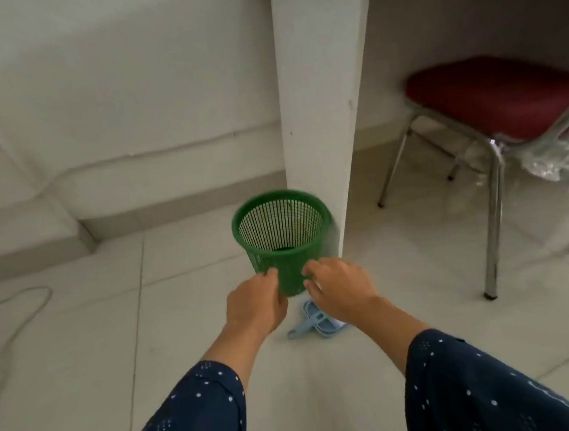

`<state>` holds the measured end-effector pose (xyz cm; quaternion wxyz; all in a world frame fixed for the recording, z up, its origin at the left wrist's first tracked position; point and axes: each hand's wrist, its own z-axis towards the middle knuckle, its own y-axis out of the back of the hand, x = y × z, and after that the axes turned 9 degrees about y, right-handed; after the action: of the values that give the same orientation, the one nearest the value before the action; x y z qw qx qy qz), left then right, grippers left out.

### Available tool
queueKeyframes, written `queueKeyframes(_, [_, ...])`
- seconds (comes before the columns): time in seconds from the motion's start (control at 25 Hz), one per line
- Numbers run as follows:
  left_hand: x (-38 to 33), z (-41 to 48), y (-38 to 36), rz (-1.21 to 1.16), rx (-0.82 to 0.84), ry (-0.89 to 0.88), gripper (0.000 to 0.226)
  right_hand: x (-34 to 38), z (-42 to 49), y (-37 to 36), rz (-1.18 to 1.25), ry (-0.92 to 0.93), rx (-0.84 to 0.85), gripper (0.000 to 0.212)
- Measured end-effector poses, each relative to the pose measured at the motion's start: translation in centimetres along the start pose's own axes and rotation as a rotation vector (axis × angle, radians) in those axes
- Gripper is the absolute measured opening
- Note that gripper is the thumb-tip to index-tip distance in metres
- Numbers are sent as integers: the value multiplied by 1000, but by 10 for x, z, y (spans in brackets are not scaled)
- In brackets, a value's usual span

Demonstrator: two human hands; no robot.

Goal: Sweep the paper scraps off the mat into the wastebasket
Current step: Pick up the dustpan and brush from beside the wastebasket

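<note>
A green slatted plastic wastebasket [281, 229] stands upright on the tiled floor beside a white table leg. My left hand [256, 303] touches its lower left wall with fingers curled against it. My right hand [339, 288] is at its lower right wall, fingers spread and touching. A light blue dustpan with a small brush [315, 322] lies on the floor just behind my right hand, partly hidden by it. No mat or paper scraps are in view.
The white table leg [322, 109] rises right behind the basket. A red-cushioned metal chair [496, 100] with a clear plastic bag [553, 157] stands at the right. A white cable [15, 304] loops on the floor at the left. A wall and low step run behind.
</note>
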<state>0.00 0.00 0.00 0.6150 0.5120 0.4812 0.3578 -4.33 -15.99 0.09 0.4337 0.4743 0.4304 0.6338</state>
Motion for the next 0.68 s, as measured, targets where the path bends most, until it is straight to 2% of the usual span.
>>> queueKeyframes(0.2, [13, 2, -128, -64, 366, 161, 45, -30, -30, -118, 12, -105, 168, 30])
queueKeyframes(0.28, [20, 14, -168, -199, 430, 213, 62, -42, -37, -158, 36, -124, 220, 41])
queueKeyframes(0.36, [25, 26, -191, -310, 456, 259, 68, -48, -40, -184, 77, -142, 267, 55])
queueKeyframes(0.4, [26, 31, -200, -349, 460, 273, 64, -50, -41, -194, 99, -149, 291, 59])
queueKeyframes(0.52, [27, 34, -208, -489, 416, 325, 29, -50, -42, -204, 123, -139, 237, 58])
queueKeyframes(0.68, [26, 34, -199, -757, 524, 449, 27, -50, -41, -198, 91, -97, 35, 37])
